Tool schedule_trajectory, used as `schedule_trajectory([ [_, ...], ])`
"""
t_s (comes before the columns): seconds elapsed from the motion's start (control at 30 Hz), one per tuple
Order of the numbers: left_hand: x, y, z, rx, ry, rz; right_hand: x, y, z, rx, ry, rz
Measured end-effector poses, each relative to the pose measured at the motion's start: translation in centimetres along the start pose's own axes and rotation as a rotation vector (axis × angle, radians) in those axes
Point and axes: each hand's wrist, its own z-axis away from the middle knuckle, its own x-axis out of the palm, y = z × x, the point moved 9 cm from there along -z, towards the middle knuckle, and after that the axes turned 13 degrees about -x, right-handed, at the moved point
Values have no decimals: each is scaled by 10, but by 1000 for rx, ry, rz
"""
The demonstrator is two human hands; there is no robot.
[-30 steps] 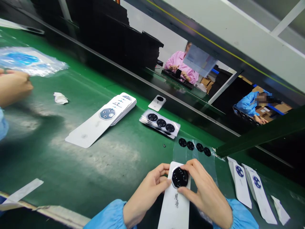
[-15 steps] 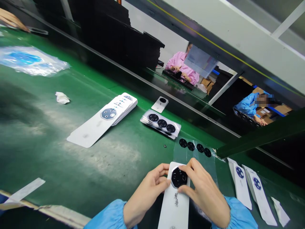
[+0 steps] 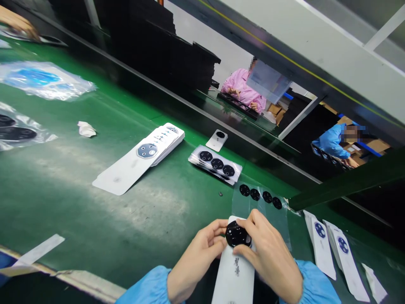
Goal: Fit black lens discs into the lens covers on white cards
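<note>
I hold a white phone back cover (image 3: 234, 274) upright in front of me at the bottom centre. My left hand (image 3: 198, 257) grips its left edge with fingers curled. My right hand (image 3: 270, 257) pinches the black round camera lens piece (image 3: 236, 234) at the cover's top, thumb below it and fingers above. Just beyond my hands lies a clear film strip (image 3: 260, 198) carrying several black lens discs.
On the green belt (image 3: 95, 211) lie a stack of white sheets with blue stickers (image 3: 142, 156), a stack of film strips with black discs (image 3: 216, 164), one white cover (image 3: 216, 139), white strips (image 3: 329, 249) at right and plastic bags (image 3: 41, 80) at left. Other workers sit beyond the rail.
My right fingers have closed further over the lens piece and the cover has tilted slightly. A bag with black discs has come into view at the far left.
</note>
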Motion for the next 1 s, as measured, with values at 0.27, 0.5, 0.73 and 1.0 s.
schedule_trajectory([
  [0.27,-7,7,3,-12,43,-12,-12,14,10,35,119,-137],
  [0.5,-7,5,1,-5,55,-48,0,12,9,32,31,-140],
  [0.73,-8,7,1,-2,60,-63,-1,8,7,23,26,-139],
  [1.0,-8,7,1,5,48,-46,0,8,6,13,26,-145],
])
